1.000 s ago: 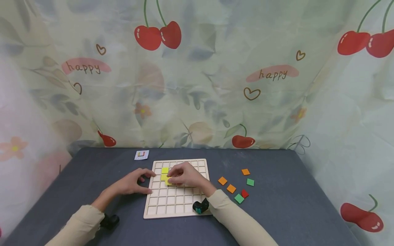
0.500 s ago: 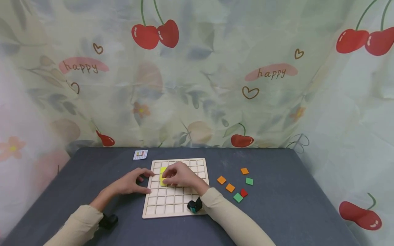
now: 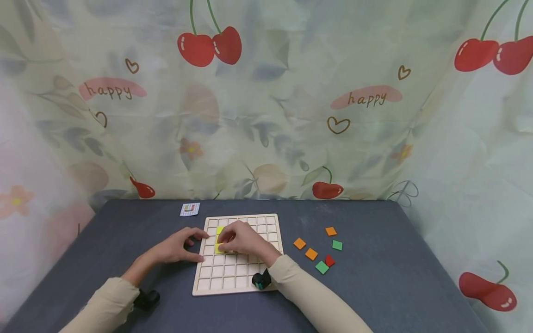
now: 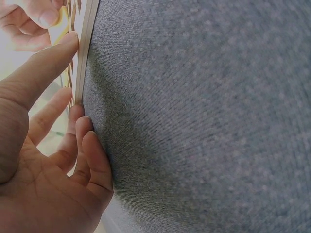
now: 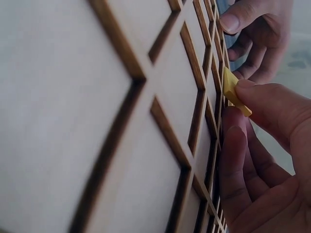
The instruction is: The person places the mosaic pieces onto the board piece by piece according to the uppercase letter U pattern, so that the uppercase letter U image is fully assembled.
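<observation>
My right hand (image 3: 243, 238) pinches a yellow square tile (image 5: 235, 94) between thumb and fingertips, over the left part of a wooden grid board (image 3: 231, 280). In the right wrist view this tile stands tilted against the grid. Just beyond it lies another yellow tile (image 3: 220, 229), partly behind the fingers. Whether more yellow shows under the hand is hard to tell. At the board's left edge, my left hand (image 3: 179, 246) rests with thumb and fingers spread apart, their tips touching the rim. The left wrist view shows the thumb (image 4: 58, 56) on that rim, the other fingers loosely bent.
Right of the board lie loose orange tiles (image 3: 311, 254), green tiles (image 3: 322, 267) and a red piece (image 3: 330, 261). A small printed card (image 3: 189, 209) lies behind the board, to the left. A patterned curtain (image 3: 266, 115) hangs behind the dark table (image 3: 374, 277).
My right hand has shifted slightly left with the yellow tile, bringing it in line with the yellow further back. The left hand stays at the board's edge. The head view has shifted slightly.
</observation>
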